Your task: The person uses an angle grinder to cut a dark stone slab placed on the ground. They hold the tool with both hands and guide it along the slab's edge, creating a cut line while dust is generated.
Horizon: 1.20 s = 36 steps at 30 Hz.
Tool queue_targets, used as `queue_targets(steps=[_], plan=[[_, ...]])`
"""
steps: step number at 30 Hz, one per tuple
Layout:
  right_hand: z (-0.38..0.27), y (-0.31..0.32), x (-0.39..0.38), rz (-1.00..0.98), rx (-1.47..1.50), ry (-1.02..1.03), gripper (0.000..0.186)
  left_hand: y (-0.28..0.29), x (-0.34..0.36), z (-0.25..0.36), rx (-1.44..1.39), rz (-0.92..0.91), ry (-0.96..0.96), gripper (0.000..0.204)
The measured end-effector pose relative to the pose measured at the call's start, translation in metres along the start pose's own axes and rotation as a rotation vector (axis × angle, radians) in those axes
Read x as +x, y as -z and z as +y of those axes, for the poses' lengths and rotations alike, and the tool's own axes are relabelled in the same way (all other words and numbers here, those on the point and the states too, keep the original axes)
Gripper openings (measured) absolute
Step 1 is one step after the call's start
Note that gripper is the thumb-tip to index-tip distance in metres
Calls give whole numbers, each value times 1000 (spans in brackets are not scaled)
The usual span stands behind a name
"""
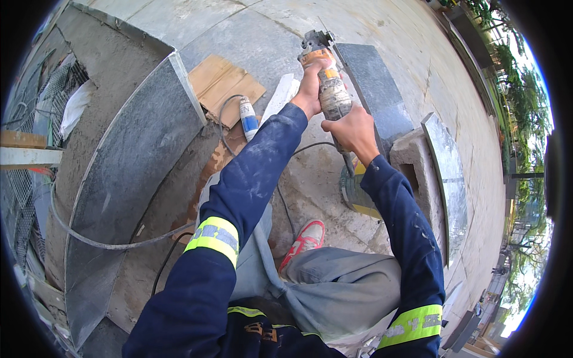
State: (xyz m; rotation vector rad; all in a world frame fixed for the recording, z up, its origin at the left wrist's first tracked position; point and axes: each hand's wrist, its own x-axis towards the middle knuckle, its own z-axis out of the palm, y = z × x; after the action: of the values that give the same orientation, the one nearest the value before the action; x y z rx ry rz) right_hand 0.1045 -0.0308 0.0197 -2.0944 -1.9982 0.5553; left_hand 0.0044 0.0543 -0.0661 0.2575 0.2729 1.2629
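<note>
An angle grinder [335,98] with a worn, dust-coated orange and grey body is gripped in both my hands, its head pointing away from me. My left hand [310,89] wraps the body near the head. Behind it, my right hand [353,132] closes round the rear end, where the cord comes out. A dark grey stone slab [376,80] lies just right of the grinder's head, with a long straight edge running beside the tool. Whether the disc touches the slab cannot be made out.
A large upright grey slab [134,143] curves along the left, with a hose [119,245] across it. Flattened cardboard [224,86], a cable connector [249,119] and a white strip [282,94] lie ahead. A hollow concrete block [415,155] and a round yellow-marked container [358,194] stand at right.
</note>
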Motion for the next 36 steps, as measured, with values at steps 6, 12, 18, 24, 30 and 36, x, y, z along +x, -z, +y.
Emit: queue_targets(steps=[6, 12, 18, 24, 30, 36], plan=[[1, 0, 1, 22, -44, 0, 61, 3, 3, -3, 1, -2, -4, 49], [3, -2, 6, 12, -52, -22, 59, 6, 7, -5, -33, -1, 14, 49], [7, -2, 9, 14, -93, -33, 56, 6, 9, -9, -68, -17, 21, 47], [8, 5, 7, -3, -103, -44, 55, 4, 11, -14, -116, -8, 58, 46], [12, 7, 5, -25, -98, -38, 55, 0, 6, -18, -110, 8, 63, 45], [11, 9, 4, -24, -79, -51, 56, 1, 7, -17, -70, 33, 58, 49]])
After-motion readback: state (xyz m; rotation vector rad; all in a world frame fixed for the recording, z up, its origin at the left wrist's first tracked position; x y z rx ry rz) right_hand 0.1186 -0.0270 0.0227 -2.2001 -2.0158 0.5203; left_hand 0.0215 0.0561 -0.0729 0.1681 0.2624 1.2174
